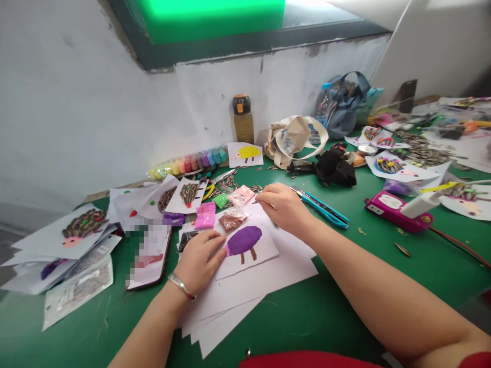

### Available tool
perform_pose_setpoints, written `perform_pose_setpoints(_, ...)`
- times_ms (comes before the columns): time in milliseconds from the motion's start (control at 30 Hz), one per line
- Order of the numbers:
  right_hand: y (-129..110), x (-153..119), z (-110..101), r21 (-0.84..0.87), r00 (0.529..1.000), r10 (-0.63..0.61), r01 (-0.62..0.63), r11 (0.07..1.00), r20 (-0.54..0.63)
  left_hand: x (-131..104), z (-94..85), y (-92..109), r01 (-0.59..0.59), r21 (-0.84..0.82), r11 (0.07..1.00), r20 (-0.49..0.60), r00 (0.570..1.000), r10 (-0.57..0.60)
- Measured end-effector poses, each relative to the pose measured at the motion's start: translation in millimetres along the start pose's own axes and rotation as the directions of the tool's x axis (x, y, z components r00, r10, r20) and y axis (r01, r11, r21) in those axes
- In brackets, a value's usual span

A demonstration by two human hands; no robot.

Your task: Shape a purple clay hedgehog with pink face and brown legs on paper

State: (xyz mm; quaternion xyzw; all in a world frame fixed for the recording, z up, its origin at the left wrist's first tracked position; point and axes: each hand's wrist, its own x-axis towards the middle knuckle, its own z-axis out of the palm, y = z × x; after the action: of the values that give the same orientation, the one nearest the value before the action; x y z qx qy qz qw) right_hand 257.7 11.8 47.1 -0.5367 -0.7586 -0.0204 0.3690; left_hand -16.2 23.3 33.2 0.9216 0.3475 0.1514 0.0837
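A white card point(264, 249) bears a purple clay hedgehog body point(245, 239) with two brown legs and a pink snout. My left hand point(203, 255) lies flat at the card's left edge, fingers stretched out and touching it near the snout. Above the card's upper right, my right hand point(283, 205) is closed in a pinch on what looks like a sunflower seed point(255, 201). Bags of pink clay point(205, 215), brown clay point(232, 220) and pale pink clay point(241, 195) lie just behind the card. Loose sunflower seeds point(227, 182) are scattered farther back.
White sheets point(230, 319) lie under the card. A phone point(149, 255) and finished seed hedgehogs point(82, 227) are on the left. On the right are a blue utility knife point(322, 208) and a magenta glue-gun-like device point(399, 210). A bottle point(243, 122) stands by the wall.
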Motion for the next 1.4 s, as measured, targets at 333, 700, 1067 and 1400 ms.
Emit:
perform_pose_setpoints(333, -6.0, -3.8, 12.5, -0.081, 0.964, -0.06, 0.083, 0.993, 0.258, -0.5, 0.6, -2.0, -0.02, 0.015, 1.0, -0.03, 0.999, 0.021)
perform_pose_setpoints(700, -12.0, -8.5, 22.4, -0.163, 0.91, 0.053, 0.016, 0.986, 0.411, 0.2, -0.1, -1.3, -0.021, 0.005, 1.0, -0.018, 1.0, 0.021)
perform_pose_setpoints(1067, -13.0, -4.9, 16.5, -0.155, 0.863, 0.096, -0.02, 0.988, 0.495, -0.3, 5.0, -4.9, -0.046, 0.007, 0.999, -0.043, 0.998, 0.047)
perform_pose_setpoints(1400, -14.4, -5.8, 19.3, -0.129, 0.845, 0.123, -0.065, 0.99, 0.52, -2.6, 7.3, -6.7, -0.036, 0.008, 0.999, -0.034, 0.999, 0.037)
